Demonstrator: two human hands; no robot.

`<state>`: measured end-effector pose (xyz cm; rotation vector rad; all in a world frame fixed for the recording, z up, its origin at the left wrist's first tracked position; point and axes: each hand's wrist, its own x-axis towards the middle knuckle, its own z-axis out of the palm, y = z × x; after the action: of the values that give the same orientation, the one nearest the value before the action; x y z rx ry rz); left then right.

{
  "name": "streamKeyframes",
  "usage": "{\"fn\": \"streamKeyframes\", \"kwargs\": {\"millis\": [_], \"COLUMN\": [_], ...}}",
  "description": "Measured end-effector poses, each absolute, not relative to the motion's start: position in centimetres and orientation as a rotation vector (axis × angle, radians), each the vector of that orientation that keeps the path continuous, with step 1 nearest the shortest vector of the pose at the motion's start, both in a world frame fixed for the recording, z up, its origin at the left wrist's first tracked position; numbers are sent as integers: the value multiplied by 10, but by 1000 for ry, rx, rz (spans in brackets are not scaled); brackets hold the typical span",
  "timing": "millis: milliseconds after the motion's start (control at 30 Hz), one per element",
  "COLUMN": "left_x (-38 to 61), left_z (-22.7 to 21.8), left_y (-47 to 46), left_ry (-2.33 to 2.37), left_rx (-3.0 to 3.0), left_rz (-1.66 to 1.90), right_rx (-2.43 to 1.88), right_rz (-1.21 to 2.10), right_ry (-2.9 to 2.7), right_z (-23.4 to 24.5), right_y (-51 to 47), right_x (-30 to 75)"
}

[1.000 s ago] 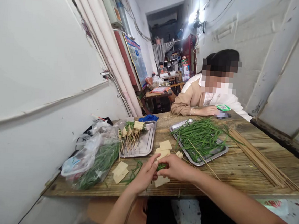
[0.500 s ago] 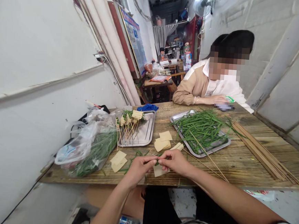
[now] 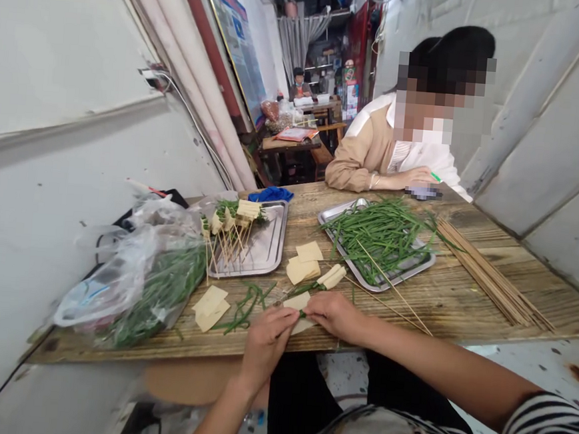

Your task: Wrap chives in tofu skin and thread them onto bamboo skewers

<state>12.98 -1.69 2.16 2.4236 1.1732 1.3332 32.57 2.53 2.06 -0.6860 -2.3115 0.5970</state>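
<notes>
Near the table's front edge, my left hand (image 3: 266, 339) and my right hand (image 3: 336, 316) pinch a short bundle of green chives (image 3: 302, 314) between them. The bundle lies on a pale tofu sheet (image 3: 297, 300), partly covered by my fingers. Just beyond sit rolled tofu sheets (image 3: 332, 276) with green ends and a small stack of square tofu sheets (image 3: 302, 270). Left of my hands are more tofu sheets (image 3: 209, 309) and loose chives (image 3: 246, 307).
A metal tray (image 3: 272, 256) holds skewered rolls (image 3: 233, 222); another tray (image 3: 379, 287) bears a heap of chives (image 3: 378, 237). Bamboo skewers (image 3: 495, 277) lie at right, a plastic bag of greens (image 3: 163, 294) at left. Across the table sits a person (image 3: 365, 149) with a phone (image 3: 423, 191).
The view has shifted, so the table appears further left. My hands have lowered the chives onto the tofu sheet, whose far part now shows beyond my fingers.
</notes>
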Motion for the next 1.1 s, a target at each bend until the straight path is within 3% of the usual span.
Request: {"fn": "streamKeyframes", "kwargs": {"millis": [200, 433, 867, 1100], "left_x": [131, 132, 122, 129], "left_z": [14, 13, 29, 21], "left_y": [-15, -16, -23, -20], "left_ry": [1123, 1155, 1180, 1236], "left_rx": [2603, 2640, 2765, 2672], "left_rz": [1348, 1193, 721, 979], "right_rx": [-706, -712, -569, -680], "right_rz": [275, 121, -213, -78], "right_ry": [-2428, -2591, -2868, -2667], "right_z": [12, 17, 25, 14], "right_y": [26, 22, 12, 16], "right_x": [327, 330, 332, 327]}}
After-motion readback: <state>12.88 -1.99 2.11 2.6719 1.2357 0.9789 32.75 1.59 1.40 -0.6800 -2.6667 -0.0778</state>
